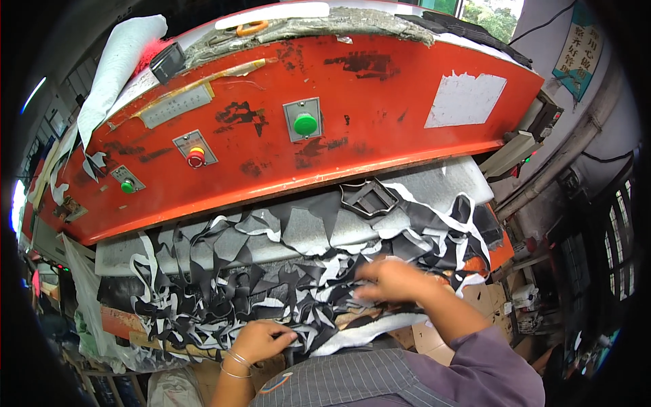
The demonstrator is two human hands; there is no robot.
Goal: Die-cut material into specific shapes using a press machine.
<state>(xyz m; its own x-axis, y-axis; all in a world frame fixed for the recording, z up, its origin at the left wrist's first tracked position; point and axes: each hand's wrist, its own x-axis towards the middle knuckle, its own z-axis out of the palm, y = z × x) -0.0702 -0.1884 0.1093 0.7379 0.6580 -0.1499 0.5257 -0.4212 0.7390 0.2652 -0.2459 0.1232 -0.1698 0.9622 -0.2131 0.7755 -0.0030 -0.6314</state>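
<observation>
Black-and-white offcuts (237, 300) lie heaped before the red machine (386, 115), presumably for easy reach. Your left hand (254, 341) curls its fingers at them; your right hand (395, 280) blurs above. Neither grip can be determined.

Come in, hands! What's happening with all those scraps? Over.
Left hand at near edge of black-and-white scraps, grip unclear. Right hand blurred over them. Scraps tangled, draped over pale pad's front edge. Black cutting die behind.
</observation>
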